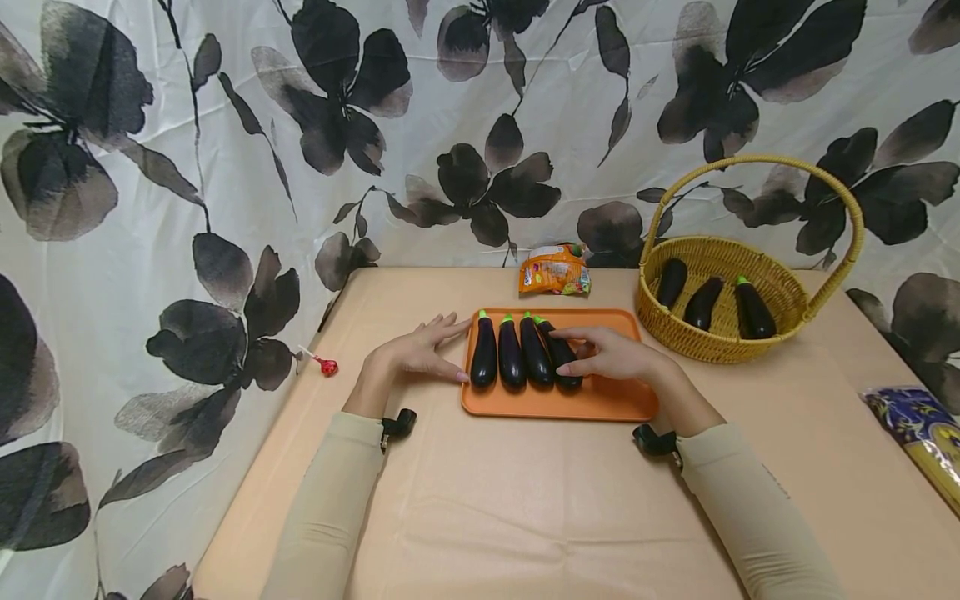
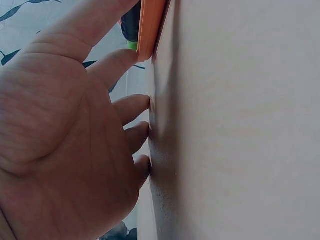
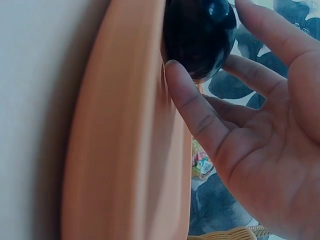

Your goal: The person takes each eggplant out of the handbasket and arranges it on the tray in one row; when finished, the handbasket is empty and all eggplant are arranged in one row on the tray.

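At the far left, a white cloth with dark flowers (image 1: 247, 125) hangs beside and behind the tabletop (image 1: 510, 500). Near the left edge of the tabletop lies a small red lollipop (image 1: 327, 367) with a white stick. Next comes the left hand (image 1: 422, 350), with a dark wrist camera (image 1: 399, 423) just below it. Its fingers are extended and spread, holding nothing; the left wrist view has the index finger at the corner of the tray and the other fingertips down on the tabletop, while the thumb points toward the tray's left side.

The orange tray (image 1: 525, 406) bears four eggplants side by side, green stem ends away from the person: the leftmost eggplant (image 1: 484, 354), the second eggplant (image 1: 512, 358), the third eggplant (image 1: 536, 354) and the rightmost eggplant (image 1: 561, 354), which tilts most. Behind the tray sits an orange snack packet (image 1: 555, 271).

The right hand (image 1: 618, 354) reaches in over the tray's right part, its fingers partly bent and its thumb opposite them, holding the rightmost eggplant, which lies on the tray.

Farther right stands a yellow wicker basket (image 1: 690, 346) with a tall handle and three more eggplants (image 1: 703, 304) inside. At the right edge, a blue and yellow packet (image 1: 915, 433) is cut off by the frame
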`<action>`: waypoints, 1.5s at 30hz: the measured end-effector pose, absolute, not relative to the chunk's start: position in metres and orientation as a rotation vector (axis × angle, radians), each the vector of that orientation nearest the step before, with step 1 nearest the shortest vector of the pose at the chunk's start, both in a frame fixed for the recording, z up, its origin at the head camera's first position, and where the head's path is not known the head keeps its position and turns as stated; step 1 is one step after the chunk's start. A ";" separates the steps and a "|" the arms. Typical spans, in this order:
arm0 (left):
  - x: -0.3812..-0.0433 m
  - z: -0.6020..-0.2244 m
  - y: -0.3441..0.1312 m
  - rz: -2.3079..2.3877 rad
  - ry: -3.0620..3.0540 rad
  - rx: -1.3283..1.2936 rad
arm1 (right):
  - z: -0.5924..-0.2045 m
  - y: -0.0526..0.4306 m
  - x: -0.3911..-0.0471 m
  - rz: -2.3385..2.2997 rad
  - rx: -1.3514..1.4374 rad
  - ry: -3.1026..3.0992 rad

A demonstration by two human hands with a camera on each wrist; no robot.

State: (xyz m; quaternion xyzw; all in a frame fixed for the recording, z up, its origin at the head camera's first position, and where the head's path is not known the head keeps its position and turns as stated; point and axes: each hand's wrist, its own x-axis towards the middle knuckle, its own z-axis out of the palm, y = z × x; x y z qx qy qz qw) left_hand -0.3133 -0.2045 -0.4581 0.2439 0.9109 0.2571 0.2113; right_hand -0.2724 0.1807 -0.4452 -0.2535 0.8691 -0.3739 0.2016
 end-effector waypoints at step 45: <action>-0.311 -0.457 -0.204 0.694 2.535 0.671 | -0.394 0.254 -0.265 -1.350 -0.531 2.993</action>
